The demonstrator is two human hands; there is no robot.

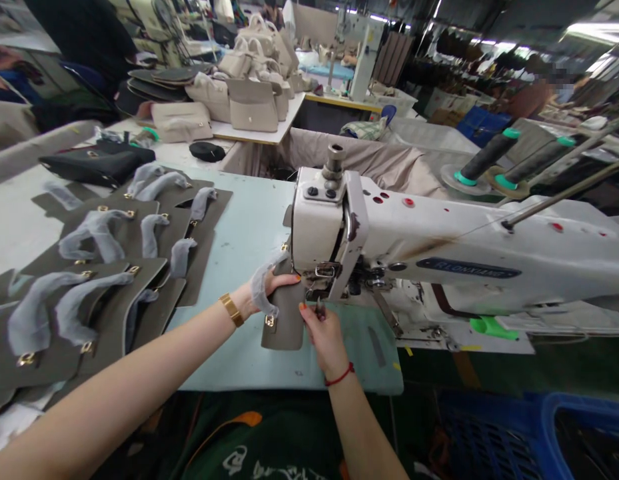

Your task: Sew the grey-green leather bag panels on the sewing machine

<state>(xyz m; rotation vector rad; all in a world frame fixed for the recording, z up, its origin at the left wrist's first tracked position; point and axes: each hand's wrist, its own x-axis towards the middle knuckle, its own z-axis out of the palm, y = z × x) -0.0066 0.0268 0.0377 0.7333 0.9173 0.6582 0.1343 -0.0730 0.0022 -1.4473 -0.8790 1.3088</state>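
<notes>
My left hand [256, 293] reaches under a handle wrapped in white film [260, 288], gripping the grey-brown bag panel [283, 327] beside the needle area of the white sewing machine [439, 247]. Its thumb stretches towards the presser foot; the other fingers are partly hidden. Gold fittings [270, 321] join the handle to the panel. At the panel's right edge, my right hand [328, 339] is closed around small dark metal thread snips [320, 307], mostly covered by the fingers. The tip of its thumb or finger touches the panel's edge.
Several similar panels with wrapped handles [104, 233] overlap on the left of the pale green tabletop [234, 233]. Beige bags [254, 107] pile up behind. Thread cones [489, 157] stand behind the machine, and a blue crate [554, 407] sits at the lower right.
</notes>
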